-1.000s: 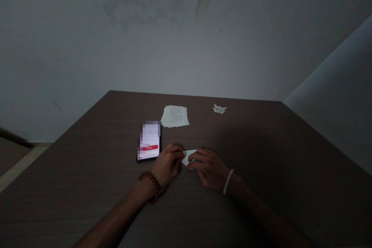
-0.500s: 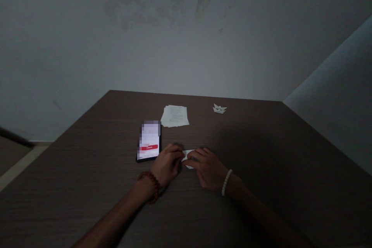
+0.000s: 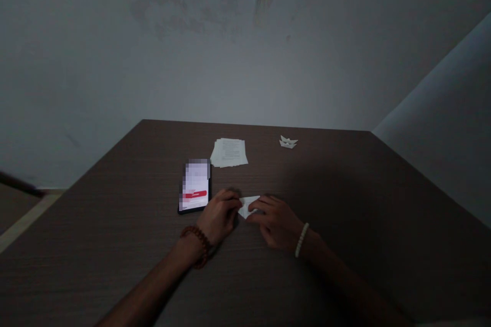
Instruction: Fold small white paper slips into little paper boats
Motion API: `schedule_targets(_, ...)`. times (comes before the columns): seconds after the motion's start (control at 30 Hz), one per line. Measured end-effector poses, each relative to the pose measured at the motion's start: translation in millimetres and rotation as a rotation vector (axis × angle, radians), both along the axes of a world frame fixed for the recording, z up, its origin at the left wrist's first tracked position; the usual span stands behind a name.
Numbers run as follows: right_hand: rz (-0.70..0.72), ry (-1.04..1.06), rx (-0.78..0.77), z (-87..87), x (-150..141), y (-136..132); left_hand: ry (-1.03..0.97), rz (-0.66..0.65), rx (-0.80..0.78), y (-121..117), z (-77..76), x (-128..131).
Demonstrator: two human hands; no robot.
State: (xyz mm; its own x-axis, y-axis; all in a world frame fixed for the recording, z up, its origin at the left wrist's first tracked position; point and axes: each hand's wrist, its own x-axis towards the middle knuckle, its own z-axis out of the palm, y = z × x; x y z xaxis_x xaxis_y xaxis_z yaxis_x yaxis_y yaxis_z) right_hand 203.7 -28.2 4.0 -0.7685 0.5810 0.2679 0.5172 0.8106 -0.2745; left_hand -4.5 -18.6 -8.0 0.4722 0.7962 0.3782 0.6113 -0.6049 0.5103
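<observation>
Below the frame's centre, the left hand (image 3: 218, 218) and right hand (image 3: 278, 222) pinch a partly folded paper (image 3: 245, 208), fingers nearly closed. Right of centre sits one folded boat (image 3: 288, 145); left, flat sheets (image 3: 230, 153) remain unfolded.

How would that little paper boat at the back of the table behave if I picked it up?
The paper boat is probably very light, since it's small and looks like folded paper. Its folds should keep it fairly stiff, but the thin pointed ends might bend if pinched hard. With that angular shape, it seems unlikely to roll.
</observation>
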Motion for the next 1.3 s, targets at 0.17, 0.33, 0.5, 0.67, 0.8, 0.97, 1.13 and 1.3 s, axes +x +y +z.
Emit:
schedule_targets(0.17,0.011,0.053,0.007,-2.8,2.3,0.8,0.010,-0.004,-0.009,-0.2,1.8,-0.7)
schedule_targets(0.33,0.010,0.100,-0.010,-3.7,2.9,1.2,0.011,0.027,-0.013,-2.5,2.2,0.0)
schedule_targets(0.5,0.012,0.119,-0.019,-4.4,2.5,0.9,0.014,0.043,0.000,-2.7,-2.6,0.5)
schedule_targets(0.67,-0.008,0.105,-0.029,-1.2,1.3,-0.6,0.030,0.056,-0.011,-2.3,-0.1,-0.5)
schedule_targets(0.8,-0.006,0.072,-0.032,1.4,0.2,-1.2,0.030,0.042,-0.020,-2.0,1.1,-0.9)
schedule_targets(0.97,0.006,0.089,-0.001,-0.9,-0.4,-1.3,0.002,0.030,-0.020,-1.3,0.8,-1.4)
schedule_targets(1.13,0.013,0.125,0.020,-2.7,-0.8,-1.5,-0.012,0.028,-0.018,-0.3,-0.4,-1.9)
schedule_targets(1.3,0.005,0.149,0.022,-4.8,-1.2,-1.5,-0.010,0.045,-0.027,0.2,-1.2,-1.3)
